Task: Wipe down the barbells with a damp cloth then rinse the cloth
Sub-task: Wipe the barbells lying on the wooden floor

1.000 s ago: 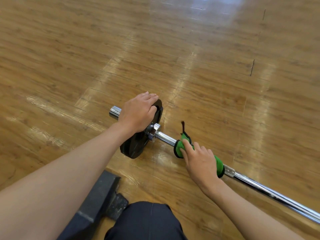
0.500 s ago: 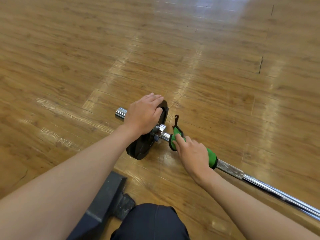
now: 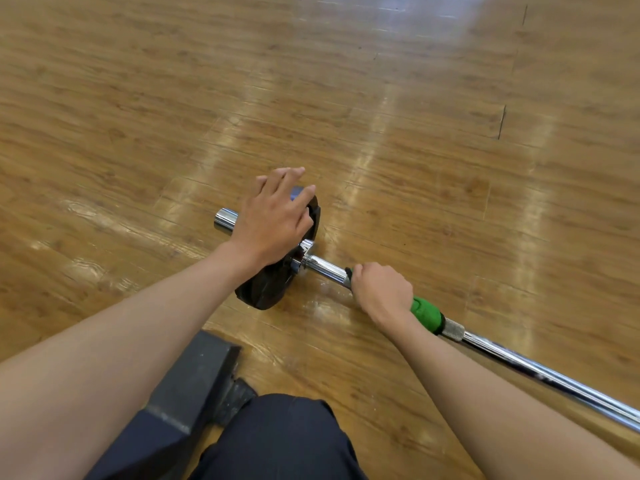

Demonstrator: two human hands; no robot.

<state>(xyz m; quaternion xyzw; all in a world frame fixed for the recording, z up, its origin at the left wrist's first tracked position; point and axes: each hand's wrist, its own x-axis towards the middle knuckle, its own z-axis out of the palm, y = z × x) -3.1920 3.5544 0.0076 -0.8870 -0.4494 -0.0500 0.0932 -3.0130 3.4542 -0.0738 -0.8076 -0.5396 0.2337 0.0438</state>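
GYM FLOOR, MID-CLEAN: A glossy plank floor (image 3: pixel 415 98) fills the head view, streaked with reflected light. Across it lies the barbell (image 3: pixel 540 372). Its long axis runs diagonally from the lower right corner up and leftward to a short chrome stub (image 3: pixel 225 220) beyond the plate, so the bar crosses in front of the person from right to left. A grey metal block (image 3: pixel 194 375), apparently the foot of some equipment, sits at the bottom edge beside a knee (image 3: pixel 284 438) in dark trousers. One black plate (image 3: pixel 270 289) stands on edge on the floor near the bar's left end.

The left hand (image 3: pixel 273 220) rests on top of the plate with fingers straight and slightly spread, apparently steadying it. The right hand (image 3: pixel 381 292) is the one nearer the long shaft. It is curled round the bar a little to the right of the collar, gripping a green cloth (image 3: pixel 426 313) whose tail shows on the wrist side, next to a knurled patch. The hands are apart, with the collar and a bare stretch of chrome between them.

Wiping looks under way. The next stroke would likely follow the bar's axis, down and rightward along the shaft. The bar could roll if the plate is released. No water for rinsing is in view.
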